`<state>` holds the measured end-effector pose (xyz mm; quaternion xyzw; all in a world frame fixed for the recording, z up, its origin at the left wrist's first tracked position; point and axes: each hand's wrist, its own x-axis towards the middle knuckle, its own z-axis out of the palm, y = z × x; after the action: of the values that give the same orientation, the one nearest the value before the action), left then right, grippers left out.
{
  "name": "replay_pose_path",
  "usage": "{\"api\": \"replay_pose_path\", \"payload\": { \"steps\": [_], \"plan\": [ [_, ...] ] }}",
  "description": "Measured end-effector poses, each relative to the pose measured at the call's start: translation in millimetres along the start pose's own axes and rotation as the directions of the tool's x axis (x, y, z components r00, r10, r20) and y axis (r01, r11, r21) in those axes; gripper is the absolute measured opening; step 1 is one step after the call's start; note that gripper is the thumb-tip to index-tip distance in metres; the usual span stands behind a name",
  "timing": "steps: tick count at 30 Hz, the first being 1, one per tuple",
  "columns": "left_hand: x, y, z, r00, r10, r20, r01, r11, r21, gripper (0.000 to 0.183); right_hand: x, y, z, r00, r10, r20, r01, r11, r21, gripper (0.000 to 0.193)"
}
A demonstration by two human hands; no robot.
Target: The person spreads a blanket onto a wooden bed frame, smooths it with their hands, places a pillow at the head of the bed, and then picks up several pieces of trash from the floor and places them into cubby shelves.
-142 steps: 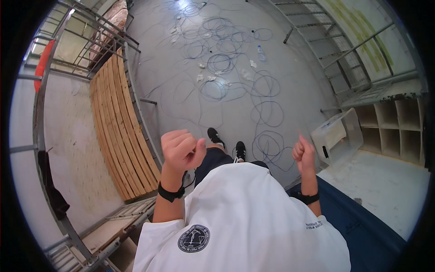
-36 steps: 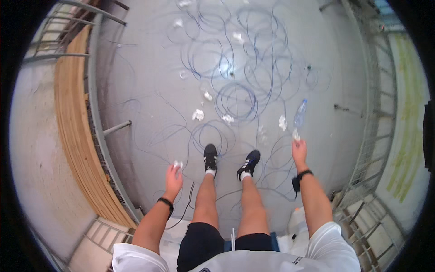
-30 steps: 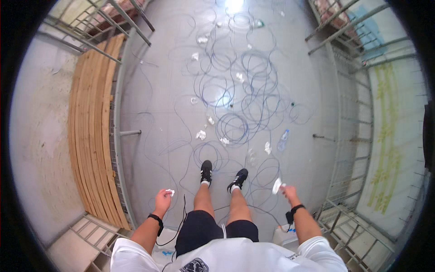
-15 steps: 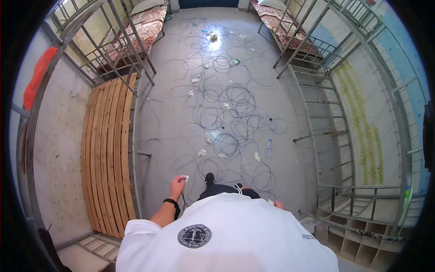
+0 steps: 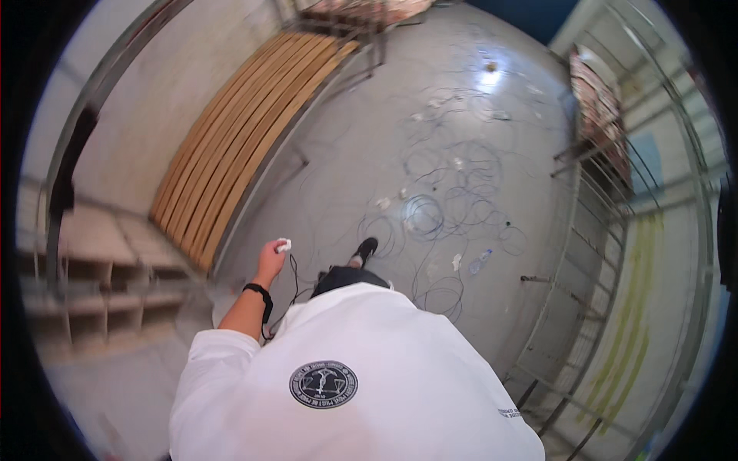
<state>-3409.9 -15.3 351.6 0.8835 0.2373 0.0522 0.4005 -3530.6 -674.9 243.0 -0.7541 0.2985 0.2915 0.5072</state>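
Note:
My left hand (image 5: pixel 270 258) is held out over the floor, closed on a small white crumpled piece (image 5: pixel 284 245) that looks like paper or tissue. Beside it a dark cord (image 5: pixel 294 275) hangs down toward my body; where it starts is unclear. A dark band circles that wrist. My right hand is hidden behind my white shirt. Loops of thin grey cable (image 5: pixel 423 217) lie tangled over the floor ahead, with several white crumpled scraps (image 5: pixel 383 203) scattered among them. A clear plastic bottle (image 5: pixel 480 261) lies on its side at the right of the cables.
A slatted wooden bed base (image 5: pixel 246 131) runs along the left wall, its metal legs reaching toward the floor. Metal bunk frames (image 5: pixel 573 276) stand along the right. White cubbyholes (image 5: pixel 115 311) are at the left. A bright patch of light (image 5: pixel 489 78) falls on the far floor.
The view has turned to the left, so the cables now appear farther right. My left hand still grips the white piece. My right hand has gone out of sight.

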Motion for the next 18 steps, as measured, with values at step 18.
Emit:
{"api": "replay_pose_path", "payload": {
  "steps": [18],
  "plan": [
    [-478.3, -64.7, -87.9, 0.783, -0.581, -0.222, 0.617, 0.77, 0.163, 0.027, 46.6, -11.8, 42.9, 0.675, -0.362, 0.643, 0.737, 0.302, -0.604, 0.016]
  ]
}}
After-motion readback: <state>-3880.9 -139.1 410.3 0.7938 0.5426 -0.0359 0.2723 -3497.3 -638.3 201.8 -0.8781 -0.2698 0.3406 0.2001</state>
